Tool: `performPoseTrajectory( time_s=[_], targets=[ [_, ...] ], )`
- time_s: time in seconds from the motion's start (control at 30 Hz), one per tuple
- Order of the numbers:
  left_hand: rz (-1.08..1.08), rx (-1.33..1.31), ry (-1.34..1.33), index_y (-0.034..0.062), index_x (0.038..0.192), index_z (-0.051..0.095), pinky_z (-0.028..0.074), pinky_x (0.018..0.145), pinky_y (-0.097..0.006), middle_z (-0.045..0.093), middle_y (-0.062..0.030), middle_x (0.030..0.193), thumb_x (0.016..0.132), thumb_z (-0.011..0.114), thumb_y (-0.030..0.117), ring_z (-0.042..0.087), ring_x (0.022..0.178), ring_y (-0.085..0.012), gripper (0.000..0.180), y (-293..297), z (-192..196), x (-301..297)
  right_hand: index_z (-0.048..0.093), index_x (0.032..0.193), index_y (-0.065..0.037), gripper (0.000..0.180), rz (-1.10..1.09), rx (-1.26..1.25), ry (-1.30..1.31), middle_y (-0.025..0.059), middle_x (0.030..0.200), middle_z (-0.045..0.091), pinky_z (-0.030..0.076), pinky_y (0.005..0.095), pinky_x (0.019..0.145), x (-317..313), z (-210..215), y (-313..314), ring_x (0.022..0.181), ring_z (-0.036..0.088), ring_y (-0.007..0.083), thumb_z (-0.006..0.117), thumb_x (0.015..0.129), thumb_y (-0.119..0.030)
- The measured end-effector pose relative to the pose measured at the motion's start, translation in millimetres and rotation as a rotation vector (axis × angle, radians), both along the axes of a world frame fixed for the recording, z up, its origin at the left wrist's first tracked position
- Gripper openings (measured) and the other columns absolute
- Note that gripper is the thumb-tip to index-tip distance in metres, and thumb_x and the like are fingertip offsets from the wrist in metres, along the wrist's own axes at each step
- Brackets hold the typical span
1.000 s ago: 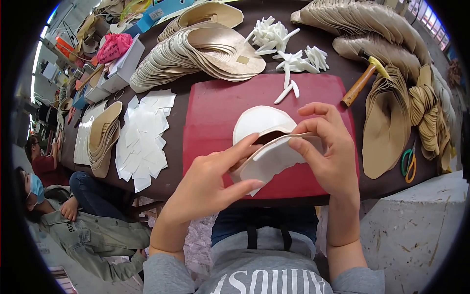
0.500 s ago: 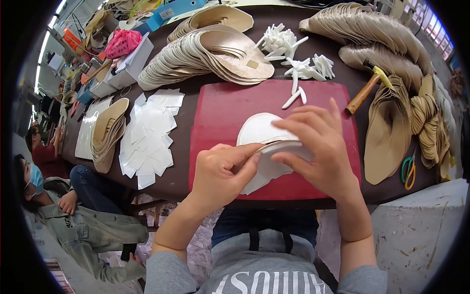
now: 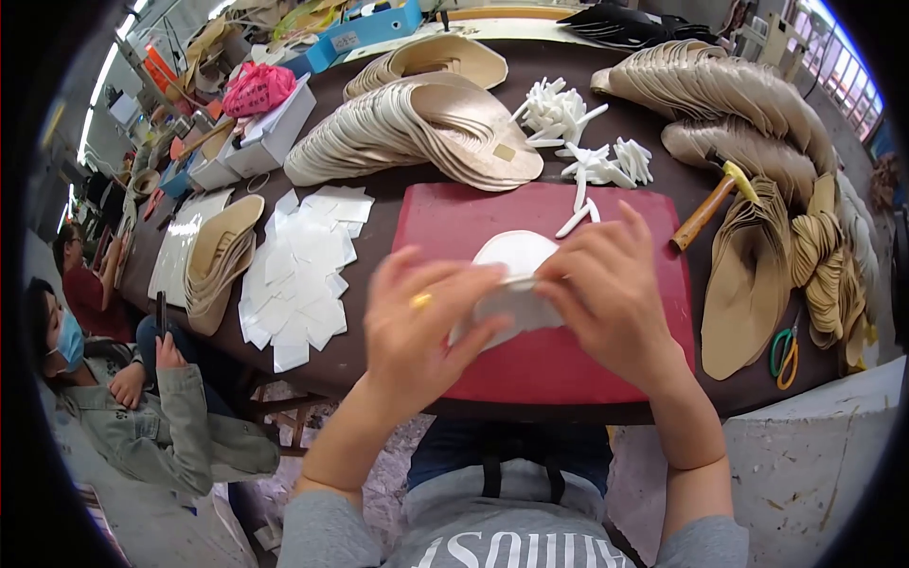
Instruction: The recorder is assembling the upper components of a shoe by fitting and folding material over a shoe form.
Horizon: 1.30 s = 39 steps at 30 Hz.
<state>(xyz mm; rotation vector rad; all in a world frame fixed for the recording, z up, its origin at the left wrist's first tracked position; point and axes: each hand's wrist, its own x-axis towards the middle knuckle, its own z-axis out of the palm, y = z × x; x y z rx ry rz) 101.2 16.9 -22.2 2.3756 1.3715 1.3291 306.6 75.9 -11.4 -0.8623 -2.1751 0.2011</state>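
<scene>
Over a dark red mat (image 3: 606, 369), I hold up a white rounded shoe part (image 3: 516, 248), with a paler grey-white flap hanging below its raised edge. My right hand (image 3: 611, 293) pinches that edge on the right, thumb and fingers together. Across from it, my left hand (image 3: 421, 327), wearing a yellow band on one finger, has forefinger and thumb at the part's left side. Its other fingers are spread and smeared by motion. Much of the part is hidden behind both hands.
Nested beige shoe parts (image 3: 407, 133) stand behind the mat, near white curved strips (image 3: 559, 109). White sheets (image 3: 298, 270) lie left. To the right are a hammer (image 3: 705, 210), scissors (image 3: 784, 355) and more beige stacks (image 3: 743, 284). A masked person (image 3: 123, 398) sits left, holding a phone.
My right hand has come down from open fingers to a pinch on the part's edge. My left hand's fingers have lifted and spread. The seated person has raised a phone.
</scene>
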Motion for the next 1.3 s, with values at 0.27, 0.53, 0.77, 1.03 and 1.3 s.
performPoseTrajectory(
  time_s=[0.27, 0.53, 0.77, 1.03, 1.3],
  targets=[
    [-0.052, -0.524, -1.108, -0.0012, 0.112, 0.061, 0.047, 0.068, -0.021, 0.069, -0.0095, 0.093, 0.085, 0.061, 0.008, 0.059, 0.067, -0.0143, 0.028, -18, -10, 43, 0.064, 0.088, -0.002, 0.010, 0.101, -0.525, 0.476, 0.0077, 0.091, 0.063, 0.044, 0.0271, 0.077, -20, 6, -43, 0.087, 0.054, 0.0174, 0.068, 0.081, -0.008],
    [-0.517, -1.096, -1.173, -0.0016, 0.118, 0.055, 0.053, 0.076, -0.032, 0.067, -0.0184, 0.104, 0.069, 0.048, -0.005, 0.066, 0.082, -0.0288, 0.049, 11, 19, -33, 0.065, 0.090, 0.001, 0.014, 0.029, -0.855, 0.450, 0.0093, 0.085, 0.064, 0.045, 0.0288, 0.071, 29, -19, -21, 0.074, 0.055, 0.0177, 0.063, 0.085, -0.012],
    [0.209, -0.481, 0.418, 0.0098, 0.128, 0.051, 0.048, 0.081, -0.039, 0.065, -0.0145, 0.109, 0.079, 0.054, 0.005, 0.062, 0.095, -0.0337, 0.050, 110, -30, -10, 0.066, 0.092, -0.002, 0.027, -0.123, -0.558, -0.025, 0.0091, 0.092, 0.067, 0.047, 0.0323, 0.069, 38, -47, 13, 0.075, 0.060, 0.0247, 0.050, 0.094, -0.024],
    [-0.156, -0.031, 0.417, 0.0065, 0.124, 0.057, 0.042, 0.093, -0.048, 0.053, -0.0138, 0.131, 0.079, 0.063, 0.012, 0.055, 0.110, -0.0324, 0.046, 46, -37, 73, 0.059, 0.107, -0.005, 0.024, -0.464, 0.104, -0.142, 0.0101, 0.111, 0.062, 0.048, 0.0378, 0.082, 107, -80, 129, 0.094, 0.059, 0.0313, 0.058, 0.085, -0.014],
    [-0.298, -0.446, 0.600, 0.0035, 0.138, 0.042, 0.023, 0.108, -0.054, 0.036, -0.0200, 0.147, 0.084, 0.057, 0.031, 0.032, 0.134, -0.0399, 0.063, 42, -75, 91, 0.065, 0.099, -0.005, 0.023, -0.933, -0.131, -0.046, 0.0064, 0.099, 0.063, 0.048, 0.0321, 0.078, 236, -102, -14, 0.084, 0.059, 0.0266, 0.069, 0.076, -0.009]
  ],
)
